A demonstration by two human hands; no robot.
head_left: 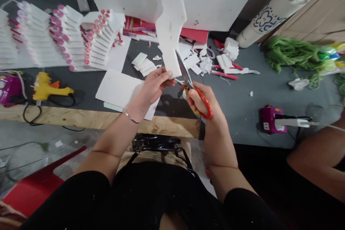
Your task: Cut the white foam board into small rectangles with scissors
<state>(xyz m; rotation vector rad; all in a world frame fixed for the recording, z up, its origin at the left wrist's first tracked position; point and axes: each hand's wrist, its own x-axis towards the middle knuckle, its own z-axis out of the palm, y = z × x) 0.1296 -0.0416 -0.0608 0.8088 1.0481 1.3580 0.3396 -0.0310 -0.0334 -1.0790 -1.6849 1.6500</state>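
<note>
My left hand [159,82] pinches the lower corner of a long white foam sheet [171,25], which stretches up and away over the table. In my right hand [201,100] is a pair of scissors [184,70] with red-orange handles, its blades pointing up along the sheet's right edge. Whether the blades bite into the sheet I cannot tell. Beneath my left wrist lies a flat white sheet [115,88]. Several small white cut pieces [144,64] rest just left of the held sheet, and white scraps [206,64] are scattered to its right.
Rows of white strips with pink tips [75,37] cover the left side. A yellow glue gun [50,88] lies near the wooden table edge [172,125]. At right are a white bottle [269,18], green string [293,50], a purple power block [272,119] and another person's arm [318,158].
</note>
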